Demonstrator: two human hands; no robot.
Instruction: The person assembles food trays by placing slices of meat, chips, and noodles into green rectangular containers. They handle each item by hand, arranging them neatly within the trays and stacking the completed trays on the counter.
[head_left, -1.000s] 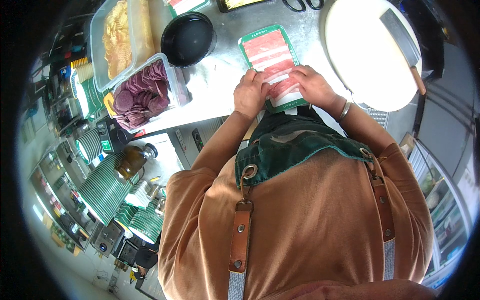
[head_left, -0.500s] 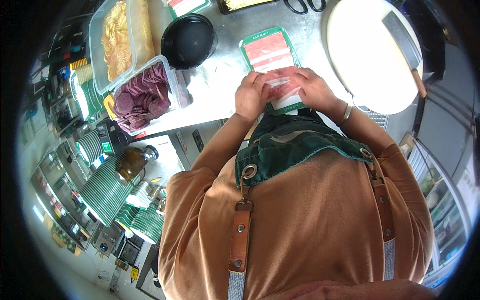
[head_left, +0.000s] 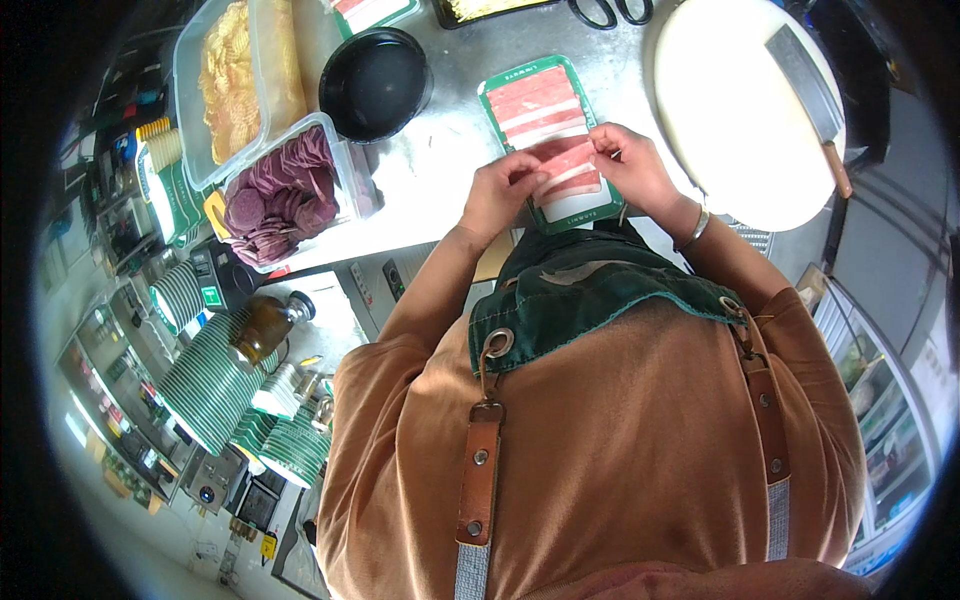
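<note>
Thin pink-and-white meat slices (head_left: 538,98) lie in rows on a white rectangular tray (head_left: 577,207) with a green rim. The tray's nearer end shows bare white below the last row. Across the middle of the tray, a meat slice (head_left: 563,156) spans the gap between my hands. At its left end, my left hand (head_left: 497,192) closes thumb and fingers on the meat. My right hand (head_left: 632,172), with a bracelet at the wrist, pinches the right end near the tray's edge. The fingertips partly hide the slice's ends.
On the left stand a black bowl (head_left: 376,86), a tub of purple slices (head_left: 282,208) and a tub of pale yellow crinkled slices (head_left: 228,82). A cleaver (head_left: 803,80) lies on the round white cutting board (head_left: 708,105) at right. Black scissor handles (head_left: 596,12) lie at the far edge.
My hands have shifted slightly apart, showing more of the slice between them. The slice now lies flatter across the tray, and more meat shows below it.
</note>
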